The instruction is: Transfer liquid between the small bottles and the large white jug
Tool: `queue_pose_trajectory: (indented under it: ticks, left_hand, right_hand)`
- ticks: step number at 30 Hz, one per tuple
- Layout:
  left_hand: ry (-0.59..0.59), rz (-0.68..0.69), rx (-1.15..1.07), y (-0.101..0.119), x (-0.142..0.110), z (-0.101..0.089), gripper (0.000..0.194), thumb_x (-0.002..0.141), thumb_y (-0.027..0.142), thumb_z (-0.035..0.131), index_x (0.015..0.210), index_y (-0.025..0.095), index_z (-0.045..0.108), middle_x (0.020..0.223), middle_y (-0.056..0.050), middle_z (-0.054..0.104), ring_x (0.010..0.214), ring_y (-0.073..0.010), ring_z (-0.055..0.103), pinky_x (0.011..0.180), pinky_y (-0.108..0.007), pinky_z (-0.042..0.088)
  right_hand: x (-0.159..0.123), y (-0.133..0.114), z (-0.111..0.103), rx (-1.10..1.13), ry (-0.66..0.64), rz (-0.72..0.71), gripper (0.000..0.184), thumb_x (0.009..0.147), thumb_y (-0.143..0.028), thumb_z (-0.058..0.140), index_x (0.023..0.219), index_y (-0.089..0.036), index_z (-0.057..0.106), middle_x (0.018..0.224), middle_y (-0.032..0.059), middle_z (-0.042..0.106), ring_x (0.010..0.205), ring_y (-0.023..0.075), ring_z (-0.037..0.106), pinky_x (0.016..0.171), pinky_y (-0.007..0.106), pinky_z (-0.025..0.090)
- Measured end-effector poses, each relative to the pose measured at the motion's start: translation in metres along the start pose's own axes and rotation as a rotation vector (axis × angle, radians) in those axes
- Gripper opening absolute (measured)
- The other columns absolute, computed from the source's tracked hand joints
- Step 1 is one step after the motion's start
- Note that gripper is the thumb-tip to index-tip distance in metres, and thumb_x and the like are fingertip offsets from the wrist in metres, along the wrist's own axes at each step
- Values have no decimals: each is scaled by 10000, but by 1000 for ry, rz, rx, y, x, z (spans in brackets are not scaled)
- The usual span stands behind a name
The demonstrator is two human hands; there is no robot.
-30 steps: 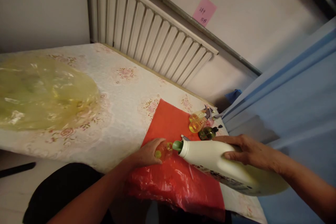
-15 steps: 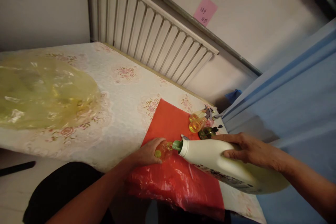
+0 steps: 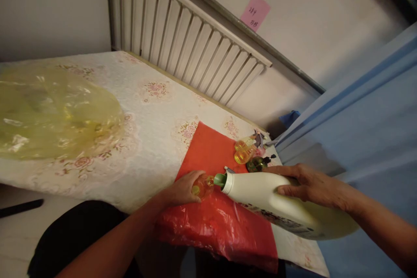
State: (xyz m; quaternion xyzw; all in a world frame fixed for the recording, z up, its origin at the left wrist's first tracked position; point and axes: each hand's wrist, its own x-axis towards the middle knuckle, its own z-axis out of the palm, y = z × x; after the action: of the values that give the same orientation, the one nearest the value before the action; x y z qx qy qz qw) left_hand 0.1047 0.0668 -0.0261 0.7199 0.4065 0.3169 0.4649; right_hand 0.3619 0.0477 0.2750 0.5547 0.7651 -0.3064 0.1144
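Fingers of the left hand (image 3: 184,189) curl around a small clear bottle (image 3: 202,186) holding yellowish liquid, gripping it low on the red plastic bag (image 3: 224,226). Fingers of the right hand (image 3: 306,184) lie spread over the top of a big white jug (image 3: 276,202), the thumb pressed against its near side, so the jug is gripped and tipped almost flat. Its green spout (image 3: 220,179) points left and sits just at the mouth of the small bottle. The jug's wide base hangs past the table edge toward the blue cloth (image 3: 368,130) on the right.

Just behind the jug's neck, two more small bottles stand near each other on the bag's far corner: one with yellow liquid (image 3: 243,153), one darker (image 3: 256,163). The bag lies on a flowered tablecloth (image 3: 146,130). Well apart to the left rests a crumpled yellowish plastic sheet (image 3: 55,113). A white radiator (image 3: 189,47) lines the wall behind the table, with a pink note (image 3: 254,12) stuck above it.
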Motion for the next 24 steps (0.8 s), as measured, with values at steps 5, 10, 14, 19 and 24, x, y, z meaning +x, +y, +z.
queue_pose_trajectory:
  ticks: [5, 10, 14, 19, 24]
  left_hand:
    - [-9, 7, -6, 0, 0, 0, 882, 602, 308, 762, 1390, 253, 369, 1425, -87, 471, 1305, -295, 446, 1092, -421, 368]
    - [-8, 10, 8, -1, 0, 0, 896, 598, 315, 764, 1398, 251, 366, 1440, -88, 458, 1323, -305, 423, 1108, -427, 347]
    - [-9, 21, 18, 0, 0, 0, 880, 618, 324, 752, 1401, 229, 363, 1440, -94, 454, 1328, -289, 418, 1116, -408, 339]
    - [-12, 29, 21, 2, 0, -1, 871, 614, 313, 755, 1391, 221, 371, 1424, -93, 471, 1308, -278, 442, 1104, -389, 355]
    - [-11, 23, 22, 1, 0, 0, 865, 613, 315, 754, 1385, 241, 370, 1421, -88, 474, 1305, -293, 446, 1094, -413, 365]
  right_hand:
    - [1, 0, -1, -11, -10, -7, 533, 855, -482, 582, 1344, -275, 535, 1077, 49, 720, 892, 265, 666, 724, 311, 519]
    - [0, -1, -2, -7, -20, -12, 516, 853, -479, 585, 1325, -272, 552, 1087, 56, 715, 915, 274, 667, 738, 316, 522]
    - [-1, -5, -2, -23, -18, -11, 514, 856, -475, 586, 1324, -266, 556, 1063, 46, 724, 893, 261, 669, 722, 299, 517]
    - [-1, -6, -2, -30, -16, 9, 525, 856, -478, 589, 1336, -268, 547, 1075, 41, 722, 905, 260, 670, 735, 300, 524]
    - [1, -2, -2, -18, -34, 9, 560, 852, -494, 593, 1362, -277, 515, 1094, 38, 718, 923, 263, 670, 742, 312, 537]
